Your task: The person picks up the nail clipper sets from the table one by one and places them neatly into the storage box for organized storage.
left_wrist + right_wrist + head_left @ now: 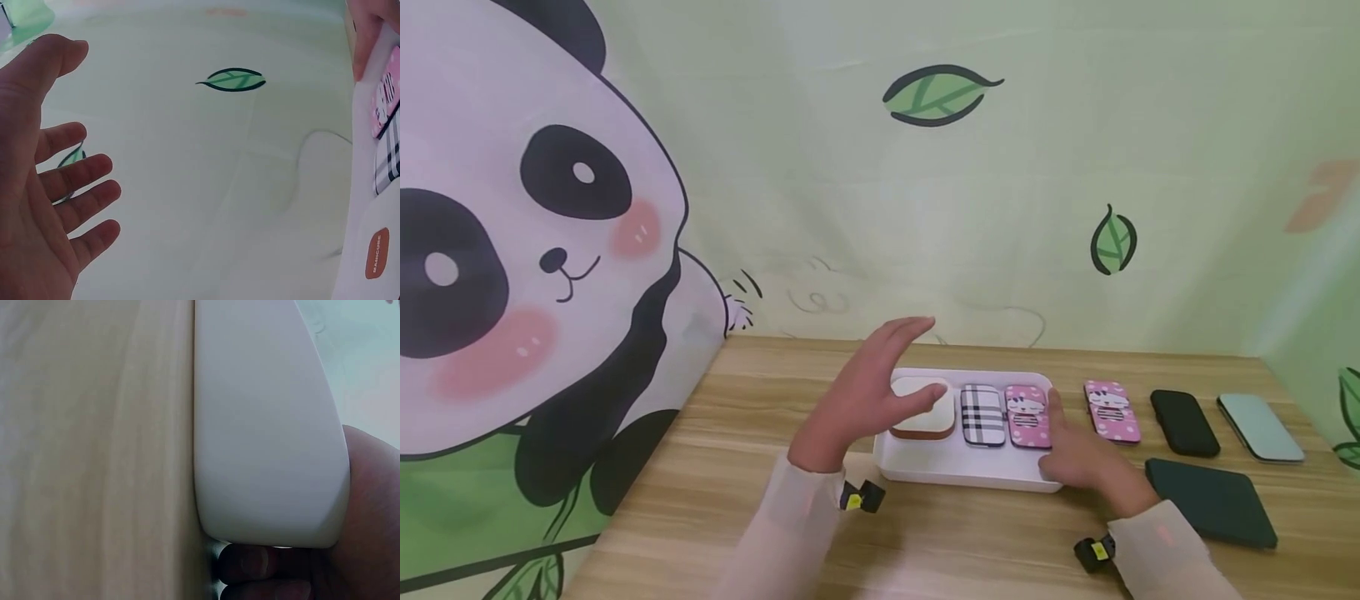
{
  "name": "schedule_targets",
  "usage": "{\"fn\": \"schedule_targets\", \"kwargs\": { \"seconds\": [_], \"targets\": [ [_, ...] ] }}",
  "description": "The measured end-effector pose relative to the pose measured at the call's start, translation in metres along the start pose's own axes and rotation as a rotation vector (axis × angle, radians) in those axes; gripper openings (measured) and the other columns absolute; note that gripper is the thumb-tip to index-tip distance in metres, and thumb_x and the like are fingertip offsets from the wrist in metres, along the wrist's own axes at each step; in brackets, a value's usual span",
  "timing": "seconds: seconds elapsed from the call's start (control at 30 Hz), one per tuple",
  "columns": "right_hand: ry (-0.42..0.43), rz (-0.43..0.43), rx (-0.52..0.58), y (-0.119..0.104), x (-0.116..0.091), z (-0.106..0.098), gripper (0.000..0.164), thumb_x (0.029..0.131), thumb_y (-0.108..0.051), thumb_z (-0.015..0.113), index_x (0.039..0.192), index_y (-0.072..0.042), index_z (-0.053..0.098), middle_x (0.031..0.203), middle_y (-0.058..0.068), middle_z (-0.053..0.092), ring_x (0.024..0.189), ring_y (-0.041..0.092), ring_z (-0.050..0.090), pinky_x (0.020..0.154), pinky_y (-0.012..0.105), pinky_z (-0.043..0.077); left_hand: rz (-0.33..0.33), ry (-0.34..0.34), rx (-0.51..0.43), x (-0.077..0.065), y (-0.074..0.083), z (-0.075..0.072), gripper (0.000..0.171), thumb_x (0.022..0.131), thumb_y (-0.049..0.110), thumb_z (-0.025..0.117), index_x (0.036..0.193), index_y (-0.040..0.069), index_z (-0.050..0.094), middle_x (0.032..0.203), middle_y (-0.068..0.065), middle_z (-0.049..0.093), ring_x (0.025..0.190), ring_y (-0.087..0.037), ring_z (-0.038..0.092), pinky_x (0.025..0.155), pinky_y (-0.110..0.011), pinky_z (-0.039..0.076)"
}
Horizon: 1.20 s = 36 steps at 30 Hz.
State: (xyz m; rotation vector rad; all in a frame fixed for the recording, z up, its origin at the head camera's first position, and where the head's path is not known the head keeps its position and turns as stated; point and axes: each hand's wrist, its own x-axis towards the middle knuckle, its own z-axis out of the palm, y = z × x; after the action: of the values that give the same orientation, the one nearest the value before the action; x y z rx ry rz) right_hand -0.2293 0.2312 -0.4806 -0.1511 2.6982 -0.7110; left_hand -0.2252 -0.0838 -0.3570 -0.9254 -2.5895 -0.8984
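Note:
My right hand (1086, 454) grips the right end of a white tray (962, 472), thumb over the rim. In the right wrist view its curled fingertips (253, 562) lie against the tray's end wall. Open, with fingers spread, my left hand (872, 396) hovers over the tray's left end and partly hides it. Inside the tray are a white case with a brown edge (922, 408), a black-and-white plaid case (982, 417) and a pink cat-print case (1026, 417). In the left wrist view the white case bears a brown label (377, 253) reading "MANICURE".
Right of the tray, on the wooden table (752, 400), lie another pink cat-print case (1112, 412), a black case (1184, 422), a pale blue-grey case (1260, 427) and a dark green flat case (1213, 504). A panda-print cloth (820, 167) hangs behind the table.

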Motion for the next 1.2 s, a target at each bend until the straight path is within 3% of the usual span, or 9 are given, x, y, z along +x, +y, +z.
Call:
{"fn": "schedule_targets", "kwargs": {
  "seconds": [0.23, 0.53, 0.73, 0.97, 1.2],
  "targets": [
    [-0.001, -0.008, -0.008, 0.001, 0.002, 0.001, 0.106, 0.087, -0.017, 0.060, 0.157, -0.005, -0.020, 0.065, 0.007, 0.051, 0.051, 0.021, 0.049, 0.047, 0.029, 0.038, 0.044, 0.066, -0.064, -0.010, 0.007, -0.005, 0.077, 0.089, 0.047, 0.070, 0.155, 0.029, 0.035, 0.157, 0.005, 0.039, 0.143, -0.017, 0.038, 0.114, -0.048, 0.038],
    [0.011, 0.005, -0.011, 0.003, 0.005, 0.006, 0.107, 0.086, -0.017, 0.060, 0.157, -0.006, -0.019, 0.065, 0.007, 0.051, 0.050, 0.022, 0.048, 0.047, 0.030, 0.037, 0.157, 0.156, -0.104, -0.022, 0.012, -0.007, 0.076, 0.087, 0.037, 0.072, 0.154, 0.022, 0.039, 0.154, 0.000, 0.043, 0.141, -0.018, 0.041, 0.114, -0.045, 0.038],
    [0.004, -0.006, -0.027, 0.006, 0.006, 0.009, 0.106, 0.087, -0.018, 0.060, 0.157, -0.005, -0.019, 0.064, 0.006, 0.051, 0.049, 0.020, 0.047, 0.047, 0.029, 0.036, 0.189, 0.215, -0.098, -0.030, 0.010, -0.004, 0.074, 0.085, 0.034, 0.074, 0.151, 0.017, 0.044, 0.149, -0.004, 0.049, 0.137, -0.021, 0.046, 0.111, -0.045, 0.041],
    [0.016, 0.000, -0.040, 0.005, 0.006, 0.005, 0.104, 0.088, -0.019, 0.058, 0.157, -0.005, -0.018, 0.063, 0.006, 0.051, 0.049, 0.019, 0.047, 0.046, 0.029, 0.035, 0.242, 0.254, -0.089, -0.026, 0.012, -0.005, 0.071, 0.086, 0.032, 0.072, 0.149, 0.014, 0.045, 0.147, -0.007, 0.051, 0.135, -0.023, 0.048, 0.111, -0.044, 0.041],
    [0.010, 0.012, -0.020, 0.004, 0.006, 0.003, 0.103, 0.088, -0.020, 0.057, 0.157, -0.005, -0.018, 0.062, 0.006, 0.051, 0.049, 0.019, 0.046, 0.047, 0.029, 0.035, 0.244, 0.258, -0.090, -0.027, 0.010, -0.008, 0.071, 0.086, 0.031, 0.073, 0.149, 0.013, 0.046, 0.147, -0.008, 0.052, 0.135, -0.024, 0.048, 0.112, -0.044, 0.041]
  ]
}}
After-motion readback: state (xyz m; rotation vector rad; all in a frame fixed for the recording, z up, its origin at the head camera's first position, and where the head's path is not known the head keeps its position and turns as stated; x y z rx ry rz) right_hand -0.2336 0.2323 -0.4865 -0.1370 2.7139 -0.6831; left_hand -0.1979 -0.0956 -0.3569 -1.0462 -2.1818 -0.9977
